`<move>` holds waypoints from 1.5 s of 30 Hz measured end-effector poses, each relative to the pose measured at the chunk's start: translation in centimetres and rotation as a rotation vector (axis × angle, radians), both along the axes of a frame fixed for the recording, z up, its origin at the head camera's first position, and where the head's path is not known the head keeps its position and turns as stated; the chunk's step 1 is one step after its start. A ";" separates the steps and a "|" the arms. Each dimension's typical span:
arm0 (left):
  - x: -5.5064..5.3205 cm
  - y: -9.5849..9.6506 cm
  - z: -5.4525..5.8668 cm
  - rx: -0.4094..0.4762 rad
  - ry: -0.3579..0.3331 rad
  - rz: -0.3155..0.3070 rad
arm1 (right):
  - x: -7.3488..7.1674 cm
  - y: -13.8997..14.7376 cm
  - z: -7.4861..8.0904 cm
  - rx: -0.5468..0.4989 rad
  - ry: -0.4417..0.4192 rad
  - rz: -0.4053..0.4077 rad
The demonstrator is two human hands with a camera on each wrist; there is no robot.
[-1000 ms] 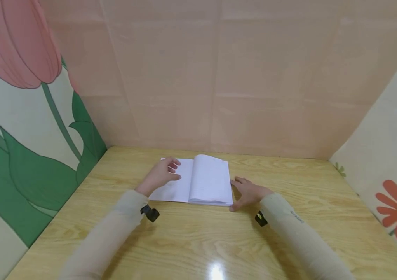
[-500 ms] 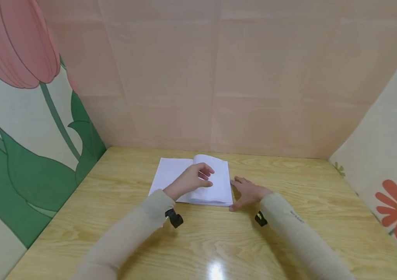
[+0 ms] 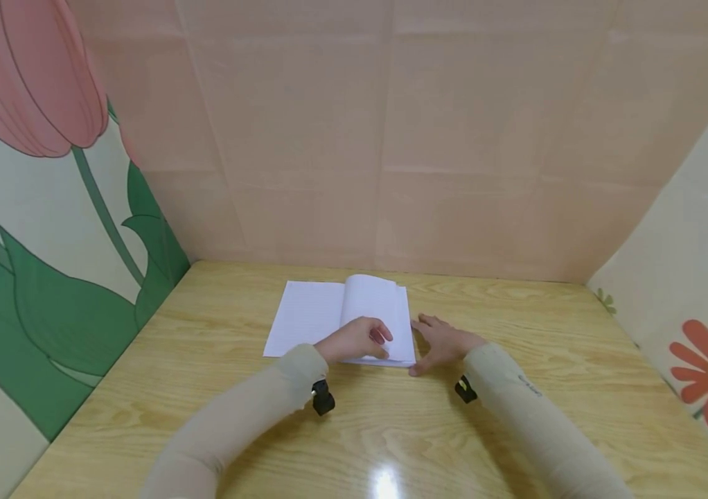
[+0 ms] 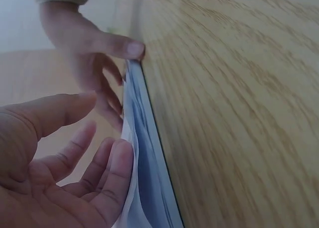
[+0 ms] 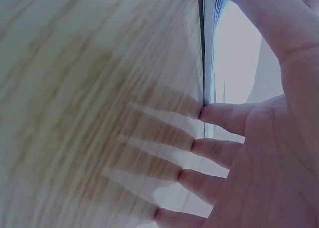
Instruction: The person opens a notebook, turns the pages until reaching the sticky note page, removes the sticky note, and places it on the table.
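An open notebook (image 3: 307,315) with pale ruled pages lies on the table. Over the lower part of its right page (image 3: 366,294) is my left hand (image 3: 357,338), fingers loosely bent. In the left wrist view, the thumb of this left hand (image 4: 60,163) is apart from the fingers, and its fingertips are right at the slightly lifted leaves (image 4: 134,188). My right hand (image 3: 444,344) stands at the notebook's right edge with spread fingers. The right wrist view has the fingertips of this right hand (image 5: 279,148) down on the wood, the nearest one at the cover's edge.
The wood-grain table (image 3: 366,423) extends around the notebook on every side. A pinkish wall covering (image 3: 385,138) rises behind it. Flower-printed panels (image 3: 647,277) flank both sides. A black wrist camera (image 3: 323,398) sits below each sleeve cuff.
My left hand has moved right from the left page across to the right page, then down toward its lower edge. The right hand and notebook have stayed in place.
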State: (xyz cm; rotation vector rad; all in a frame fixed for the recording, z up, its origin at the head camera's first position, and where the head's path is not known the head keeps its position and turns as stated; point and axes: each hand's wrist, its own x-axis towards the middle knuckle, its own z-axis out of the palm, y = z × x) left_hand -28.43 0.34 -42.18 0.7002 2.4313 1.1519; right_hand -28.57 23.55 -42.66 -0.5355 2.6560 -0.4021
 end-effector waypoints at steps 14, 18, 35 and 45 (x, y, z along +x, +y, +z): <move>-0.8 0.6 -1.0 -0.131 0.027 0.011 | 0.1 -0.1 -0.1 -0.003 0.005 0.000; -0.9 1.0 -0.9 -0.162 0.063 0.002 | 0.1 0.0 -0.1 -0.008 0.004 0.004; -0.7 1.4 -0.6 -0.234 0.085 0.025 | -0.1 0.0 -0.2 -0.010 0.006 0.006; -1.0 1.2 -0.7 -0.212 0.038 0.023 | -0.2 0.1 -0.4 0.005 0.008 0.004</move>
